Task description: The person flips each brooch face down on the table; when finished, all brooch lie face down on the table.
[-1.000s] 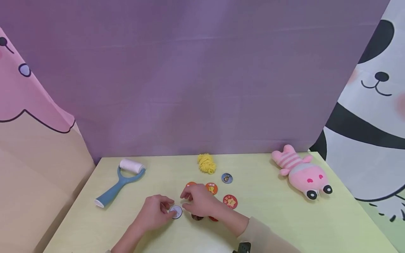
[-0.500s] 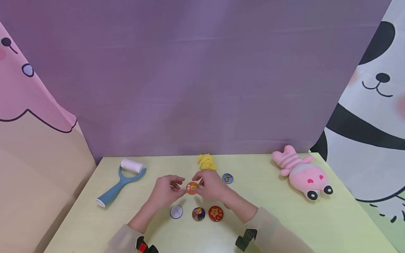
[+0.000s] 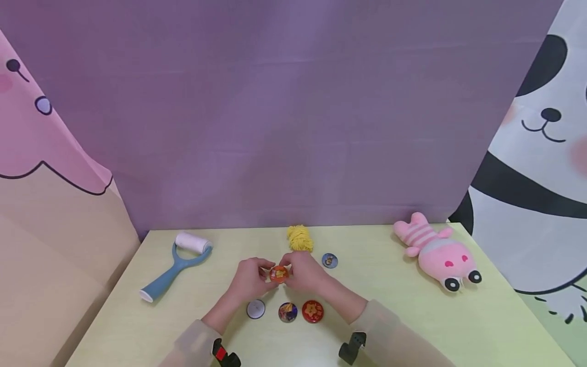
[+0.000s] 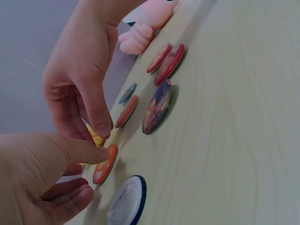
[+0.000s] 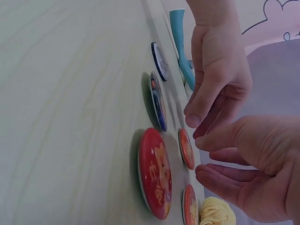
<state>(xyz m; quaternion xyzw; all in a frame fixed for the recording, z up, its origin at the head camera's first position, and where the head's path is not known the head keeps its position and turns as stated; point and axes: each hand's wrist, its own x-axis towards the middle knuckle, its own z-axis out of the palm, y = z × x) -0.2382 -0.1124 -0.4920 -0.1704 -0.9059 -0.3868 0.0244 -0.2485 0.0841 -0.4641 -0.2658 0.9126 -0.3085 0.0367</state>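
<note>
In the head view an orange button badge [image 3: 278, 274] lies on the table between both hands. My left hand [image 3: 251, 279] holds its left side with thumb and fingers. At its right side, my right hand [image 3: 306, 272] has thumb and forefinger at the rim, as the right wrist view shows. Nearer me are a white badge [image 3: 256, 309] with a dark rim, a dark picture badge [image 3: 288, 312] and a red badge [image 3: 313, 311]. A blue badge [image 3: 329, 260] lies farther back. Another orange badge [image 4: 126, 111] and a second red one [image 4: 159, 57] appear in the left wrist view; my right hand hides them from above.
Yellow yarn [image 3: 300, 238] sits just behind my hands. A blue-handled roller [image 3: 176, 265] lies at the left, and a pink plush toy [image 3: 437, 250] at the right. A purple cloth [image 3: 293, 112] rises along the table's back edge.
Both hands moved from around the white badge back to the orange badge and closed in on it. Its print has turned slightly. The white badge stays in place on the table.
</note>
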